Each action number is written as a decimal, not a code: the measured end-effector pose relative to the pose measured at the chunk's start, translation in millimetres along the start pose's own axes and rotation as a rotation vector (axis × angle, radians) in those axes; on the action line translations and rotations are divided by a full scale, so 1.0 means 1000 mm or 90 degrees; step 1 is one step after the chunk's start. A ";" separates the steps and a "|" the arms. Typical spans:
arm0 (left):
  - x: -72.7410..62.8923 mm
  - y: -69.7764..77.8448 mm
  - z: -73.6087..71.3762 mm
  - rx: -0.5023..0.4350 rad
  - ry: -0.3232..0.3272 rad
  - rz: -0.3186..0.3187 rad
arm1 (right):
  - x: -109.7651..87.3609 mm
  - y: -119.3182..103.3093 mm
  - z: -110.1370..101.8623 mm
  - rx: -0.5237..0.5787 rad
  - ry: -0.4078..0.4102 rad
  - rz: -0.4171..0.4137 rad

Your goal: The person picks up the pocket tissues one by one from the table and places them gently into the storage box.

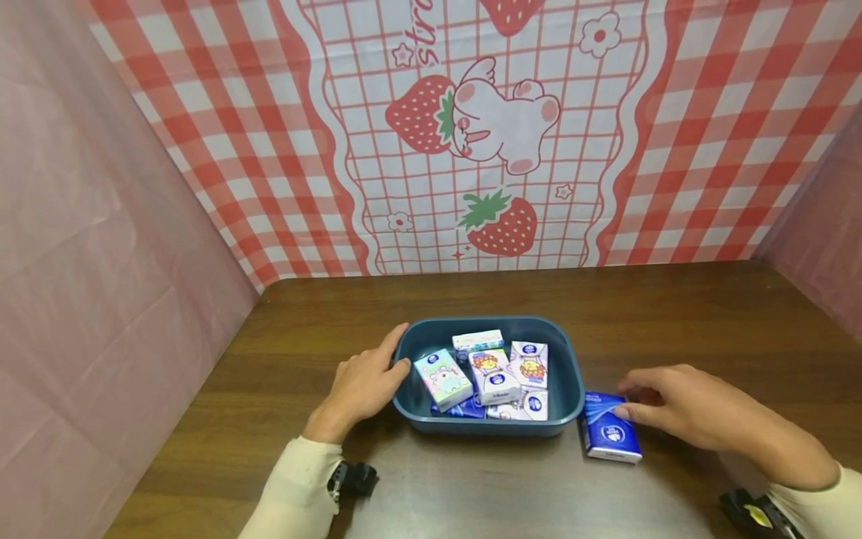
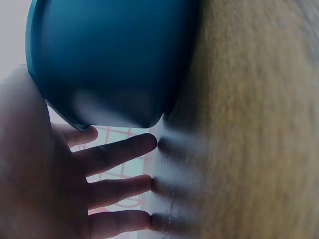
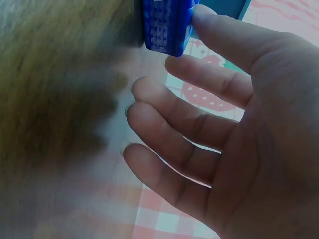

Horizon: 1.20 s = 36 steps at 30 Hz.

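A dark teal plastic basin [image 1: 482,428] stands on the table, holding several tissue packs, among them a pastel green one [image 1: 444,379] and a white one with a cartoon print [image 1: 494,377]. My left hand [image 1: 367,380] touches the basin's left end; its thumb and index finger lie at the rim, and the other fingers extend down beside the wall in the left wrist view. A blue tissue pack [image 1: 610,428] lies flat just right of the basin. The thumb of my right hand [image 1: 694,408] touches its top near the edge, with the other fingers loosely bent and spread beside it.
The brown wooden table [image 1: 323,314] runs around the basin. Behind it hangs a red-and-white checked cloth [image 1: 222,150] with strawberry prints. A pink cloth [image 1: 114,247] covers the left side, with another pink cloth [image 1: 821,217] at the right.
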State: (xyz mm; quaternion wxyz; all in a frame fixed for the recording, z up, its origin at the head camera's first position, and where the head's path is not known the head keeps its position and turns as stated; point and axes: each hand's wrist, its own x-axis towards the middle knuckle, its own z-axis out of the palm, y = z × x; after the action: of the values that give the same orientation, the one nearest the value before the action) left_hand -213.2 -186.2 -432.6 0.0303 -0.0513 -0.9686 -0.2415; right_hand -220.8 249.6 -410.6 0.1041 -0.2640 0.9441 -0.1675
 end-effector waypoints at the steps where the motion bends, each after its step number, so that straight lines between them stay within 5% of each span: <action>1: 0.000 0.000 0.000 0.000 0.001 0.001 | 0.000 -0.001 0.000 -0.005 0.005 -0.003; 10: -0.001 -0.002 0.000 -0.002 0.004 -0.003 | 0.001 -0.019 0.003 -0.095 0.038 -0.009; 18: -0.001 -0.001 0.001 -0.009 0.000 -0.010 | 0.003 -0.034 0.007 -0.106 0.016 0.022; 36: -0.001 0.002 -0.001 -0.003 -0.001 -0.007 | 0.001 -0.051 0.022 -0.179 0.064 0.029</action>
State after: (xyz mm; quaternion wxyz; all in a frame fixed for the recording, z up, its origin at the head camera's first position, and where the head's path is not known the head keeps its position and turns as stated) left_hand -212.3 -185.0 -430.9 0.0280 -0.0462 -0.9682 -0.2442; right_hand -191.6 202.9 -411.9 0.0226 -0.2457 0.9681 -0.0441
